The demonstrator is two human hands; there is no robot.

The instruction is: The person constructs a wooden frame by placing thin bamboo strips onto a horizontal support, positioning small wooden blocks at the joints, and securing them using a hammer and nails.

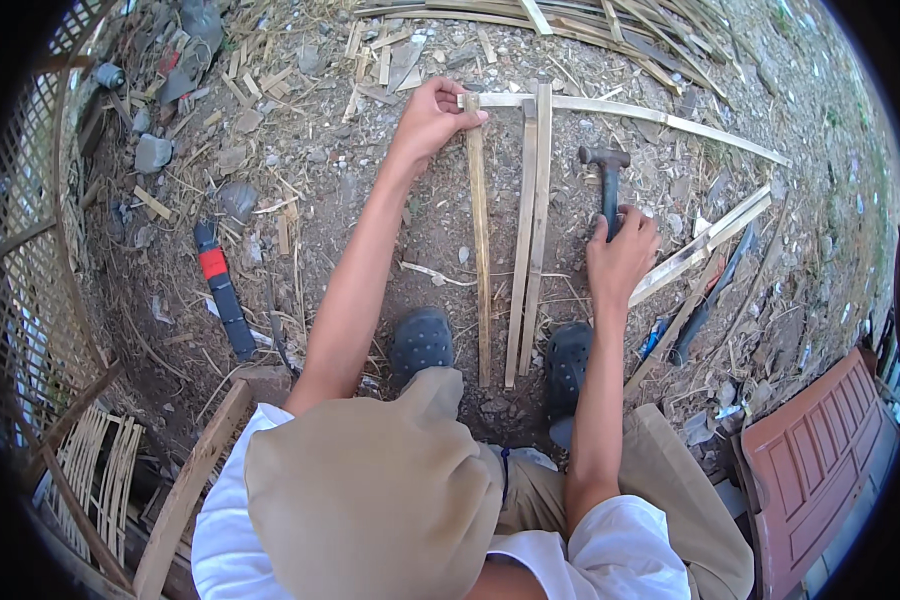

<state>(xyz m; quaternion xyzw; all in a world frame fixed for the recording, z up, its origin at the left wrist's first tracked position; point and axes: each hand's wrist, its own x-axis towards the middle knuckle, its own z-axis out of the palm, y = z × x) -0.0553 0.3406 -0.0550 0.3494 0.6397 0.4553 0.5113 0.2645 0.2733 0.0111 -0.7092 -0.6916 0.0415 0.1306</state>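
Note:
My left hand (433,122) pinches the corner where a long thin bamboo strip (610,107) crosses the top end of an upright wooden slat (479,240). Two more slats, a left one (521,245) and a right one (539,220), lie close together beside it, their far ends at the strip. The strip runs off to the right and bends toward me at its far end. In my right hand (622,255) is a hammer (610,180), gripped by its dark handle with the head pointing away from me. My dark clogs (422,343) flank the near ends of the slats.
A pile of bamboo strips (630,35) lies at the far side. To the right are pale split strips (705,245) and a dark long tool (715,295). A black sheath with red tape (226,290) rests at left. A brown panel (820,460) stands at lower right, lattice (30,200) at left.

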